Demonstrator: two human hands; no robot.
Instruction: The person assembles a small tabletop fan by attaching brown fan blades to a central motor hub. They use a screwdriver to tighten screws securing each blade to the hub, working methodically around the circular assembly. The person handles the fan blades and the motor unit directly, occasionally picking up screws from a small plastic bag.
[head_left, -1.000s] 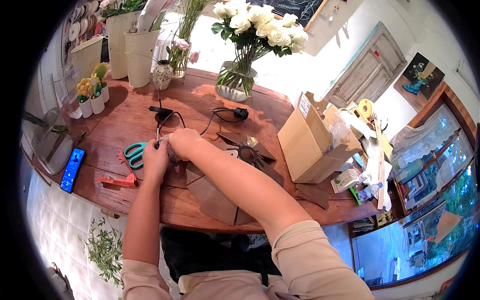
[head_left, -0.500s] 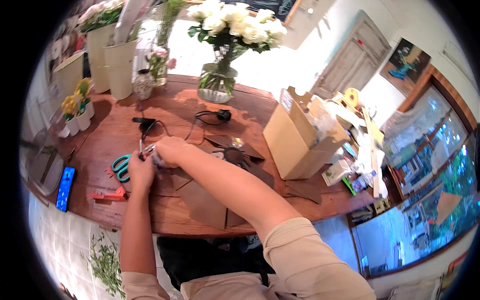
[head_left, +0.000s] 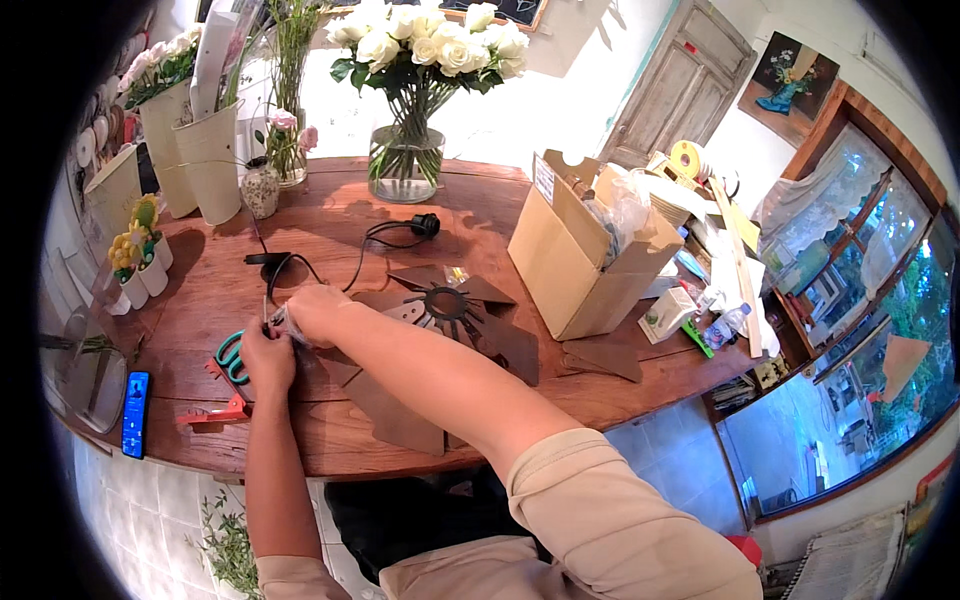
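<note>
My left hand (head_left: 268, 364) is closed at the left of the table, with a thin upright rod (head_left: 265, 310) showing just above its fingers. Pressed close beside it is my right hand (head_left: 318, 312), reaching across from the right with curled fingers. Something clear or silvery shows between the two hands; its kind is too small to tell. Teal-handled scissors (head_left: 230, 357) lie just left of my left hand, and a red tool (head_left: 222, 412) lies nearer the edge. Under my right forearm are dark brown flat panels (head_left: 408, 415) and a dark spoked ring (head_left: 447, 303).
Behind my hands lie a black cord with a plug (head_left: 425, 226) and a black disc (head_left: 268, 260). A cardboard box (head_left: 570, 270) stands right, beside piled clutter. A vase of white roses (head_left: 405, 165) stands at the back. A lit phone (head_left: 134, 415) lies at the left edge.
The whole view has shifted, so the table things sit further left in it. My hands stay together at the same spot, with the right hand's fingers slightly turned.
</note>
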